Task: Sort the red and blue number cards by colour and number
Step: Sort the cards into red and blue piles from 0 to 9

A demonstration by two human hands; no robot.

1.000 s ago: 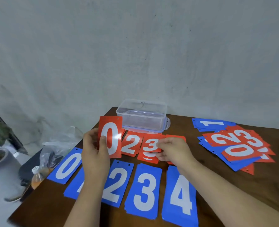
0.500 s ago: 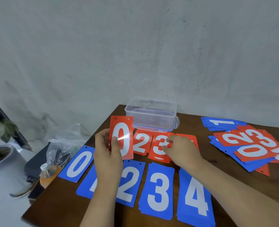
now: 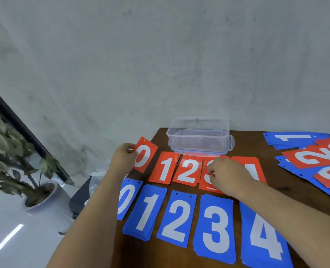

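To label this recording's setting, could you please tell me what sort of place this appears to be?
Probably a room in a home or small office: a dark brown wooden table stands by a bare grey wall, and a leafy plant in a pale round pot sits on the floor beside it.

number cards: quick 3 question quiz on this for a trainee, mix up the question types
1. True or false: the left hand grips a blue 0.
2. Which red card does the right hand touch? A) 1 B) 2 C) 3
3. Fill in: the box stands just behind the ___ row of cards.

Key
1. False: it grips the red 0.
2. C: the red 3.
3. red
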